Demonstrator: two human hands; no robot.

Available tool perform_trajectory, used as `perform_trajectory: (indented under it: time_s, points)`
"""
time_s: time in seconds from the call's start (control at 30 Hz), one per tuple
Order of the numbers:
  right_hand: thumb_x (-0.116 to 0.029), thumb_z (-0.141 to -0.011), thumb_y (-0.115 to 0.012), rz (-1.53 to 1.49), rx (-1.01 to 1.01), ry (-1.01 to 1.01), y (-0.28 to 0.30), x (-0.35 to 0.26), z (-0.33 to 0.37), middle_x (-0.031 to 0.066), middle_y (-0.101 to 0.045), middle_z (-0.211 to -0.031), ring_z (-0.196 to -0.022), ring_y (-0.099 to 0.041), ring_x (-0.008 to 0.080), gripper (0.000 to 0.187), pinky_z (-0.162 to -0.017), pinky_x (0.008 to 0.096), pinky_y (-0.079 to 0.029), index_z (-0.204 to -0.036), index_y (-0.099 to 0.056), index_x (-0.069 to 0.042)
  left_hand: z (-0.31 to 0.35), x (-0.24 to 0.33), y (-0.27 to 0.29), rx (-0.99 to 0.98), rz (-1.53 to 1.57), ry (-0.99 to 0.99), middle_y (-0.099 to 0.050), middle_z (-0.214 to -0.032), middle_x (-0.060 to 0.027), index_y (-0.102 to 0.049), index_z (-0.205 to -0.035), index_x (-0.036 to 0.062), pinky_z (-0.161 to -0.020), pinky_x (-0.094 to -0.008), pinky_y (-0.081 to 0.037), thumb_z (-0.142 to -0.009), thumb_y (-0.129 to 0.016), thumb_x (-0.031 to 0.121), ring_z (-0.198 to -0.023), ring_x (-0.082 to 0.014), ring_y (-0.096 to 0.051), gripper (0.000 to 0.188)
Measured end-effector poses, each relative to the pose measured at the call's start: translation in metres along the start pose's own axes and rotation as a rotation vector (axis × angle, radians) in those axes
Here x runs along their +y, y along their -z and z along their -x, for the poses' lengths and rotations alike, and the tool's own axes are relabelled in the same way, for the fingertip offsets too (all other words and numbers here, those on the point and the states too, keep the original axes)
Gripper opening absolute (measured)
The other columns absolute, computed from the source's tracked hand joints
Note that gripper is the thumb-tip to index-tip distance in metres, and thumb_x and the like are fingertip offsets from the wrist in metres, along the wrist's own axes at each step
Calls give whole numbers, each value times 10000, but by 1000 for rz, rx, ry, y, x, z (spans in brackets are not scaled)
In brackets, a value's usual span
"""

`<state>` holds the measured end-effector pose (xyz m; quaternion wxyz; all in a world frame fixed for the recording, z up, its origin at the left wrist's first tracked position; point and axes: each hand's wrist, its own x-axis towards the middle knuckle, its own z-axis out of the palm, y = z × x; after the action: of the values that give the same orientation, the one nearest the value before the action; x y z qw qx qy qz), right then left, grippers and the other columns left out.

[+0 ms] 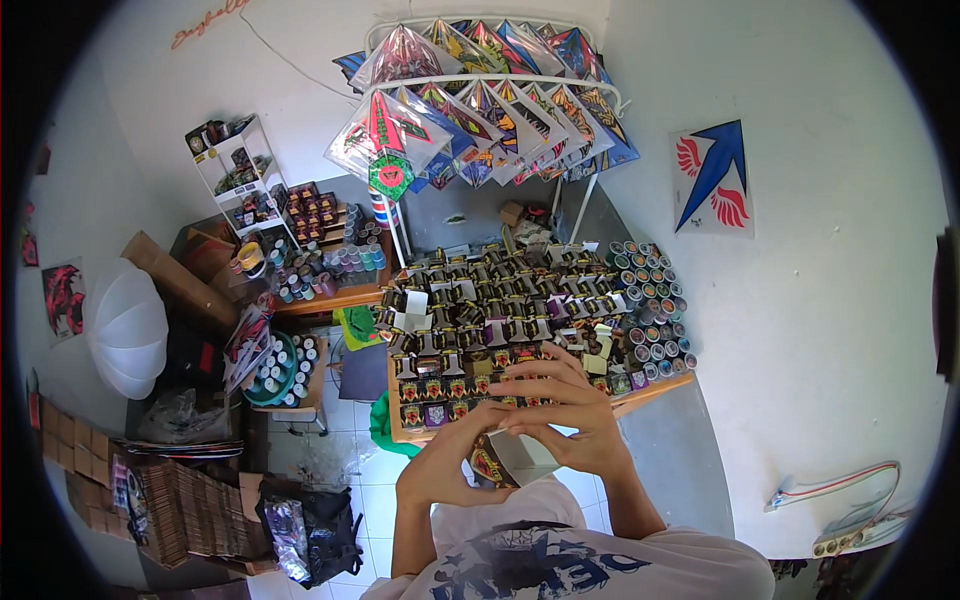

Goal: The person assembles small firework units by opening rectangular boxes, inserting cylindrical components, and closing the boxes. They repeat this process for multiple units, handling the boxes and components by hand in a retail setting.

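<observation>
A small cardboard box (pixel 488 463), dark with gold and red print outside and white inside, is in front of my chest. My left hand (pixel 445 462) is closed around its left side. Over its top right side is my right hand (pixel 580 420), with its fingers stretched and spread; their tips come close to or touch my left fingers. The right palm partly hides the box. Just beyond my hands, a wooden table (pixel 655 393) carries rows of similar small boxes (pixel 457 388), many with raised flaps showing white insides.
Cylindrical spools (pixel 655 305) stand stacked at the table's right. Bagged kites (pixel 480 130) hang from a white rack behind. On the left are a side table with more spools, a stool with a green basin (pixel 300 385), flattened cardboard (pixel 185 505) and a black bag (pixel 325 540).
</observation>
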<state>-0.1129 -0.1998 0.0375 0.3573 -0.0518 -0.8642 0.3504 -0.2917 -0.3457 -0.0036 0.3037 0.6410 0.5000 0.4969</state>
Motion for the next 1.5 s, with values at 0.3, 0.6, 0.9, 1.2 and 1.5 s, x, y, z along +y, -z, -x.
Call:
perform_trajectory:
  time_s: [0.3, 0.6, 0.9, 1.2, 1.5]
  points:
    - [-128, -866, -846, 36, -35, 119, -7, -4, -6, -43, -794, -1241, -1307, -663, 239, 154, -1266, 576, -304, -1001, -872, -199, 7, -3, -5, 50, 7, 2, -653, -1323, -191, -575, -1388, 37, -997, -410, -558, -643, -956, 230, -1125, -389, -695, 858]
    - [-64, -869, -859, 2, 133, -227, 0, -17, -9, 26, -731, -904, -958, -670, 258, 118, -945, 433, -494, -889, -743, -64, 13, -13, 4, 322, -134, -114, -671, -1380, -199, -606, -1399, 41, -1052, -455, -539, -576, -959, 133, -1268, -391, -671, 901]
    - [-57, -989, -699, -61, -230, -117, 12, 3, 16, 80, -511, -660, -588, -518, 225, 212, -584, 394, -388, -807, -599, -14, 7, -7, 4, 217, -67, -156, -670, -1396, -194, -628, -1399, 48, -1082, -460, -526, -573, -950, 128, -1290, -375, -663, 891]
    - [-14, -947, -681, -186, -185, -169, 16, -1, 18, 54, -423, -571, -465, -408, 204, 281, -491, 384, -313, -706, -537, -21, 5, 0, -4, 31, -13, -117, -651, -1423, -178, -618, -1431, 57, -1094, -457, -524, -623, -935, 176, -1290, -379, -661, 876]
    - [-57, -986, -673, -208, -219, -178, 21, 8, 22, 65, -454, -598, -478, -434, 186, 313, -492, 367, -321, -718, -516, -14, 5, 1, -6, -27, -3, -85, -656, -1436, -192, -634, -1425, 45, -1124, -469, -505, -601, -967, 207, -1341, -371, -641, 903]
